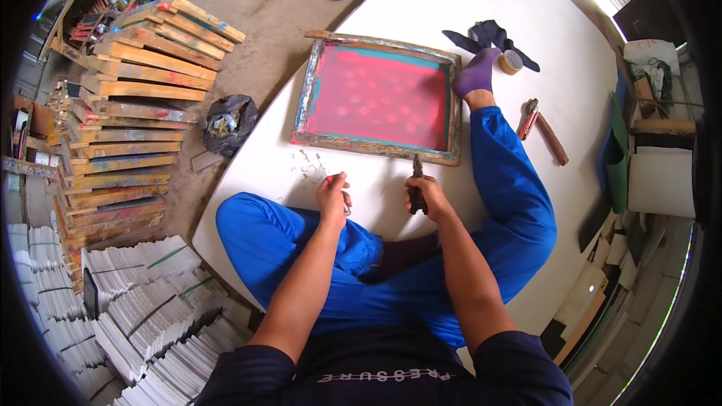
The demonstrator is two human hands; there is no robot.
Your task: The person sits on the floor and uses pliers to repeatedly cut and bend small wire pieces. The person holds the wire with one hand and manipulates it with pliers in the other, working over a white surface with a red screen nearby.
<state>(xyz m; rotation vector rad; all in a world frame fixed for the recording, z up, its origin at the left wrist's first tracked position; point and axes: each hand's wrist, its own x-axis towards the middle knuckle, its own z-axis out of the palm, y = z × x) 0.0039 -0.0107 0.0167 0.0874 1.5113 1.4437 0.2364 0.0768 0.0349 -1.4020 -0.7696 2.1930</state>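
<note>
A wooden screen-printing frame (453, 116) lies flat in front of me, its pink mesh (376, 98) edged in teal and its wood stained with paint. My right hand (430, 197) is closed around dark pliers (417, 173), whose jaws point up at the frame's near edge. Whether the jaws touch the wood I cannot tell. My left hand (332, 198) is closed just short of the frame; a bit of grey shows below its fingers, too small to name. Beside it, thin scraps (310, 168) resembling bent staples are scattered on the white board (263, 162).
Right of my raised foot lie a red-handled tool (529, 119) and a brown wooden stick (553, 139). Tape rolls (511, 62) and dark cloth (489, 34) are farther off. Stacked wooden frames (135, 131), a black bag (229, 124) and white bundles (143, 286) stand left.
</note>
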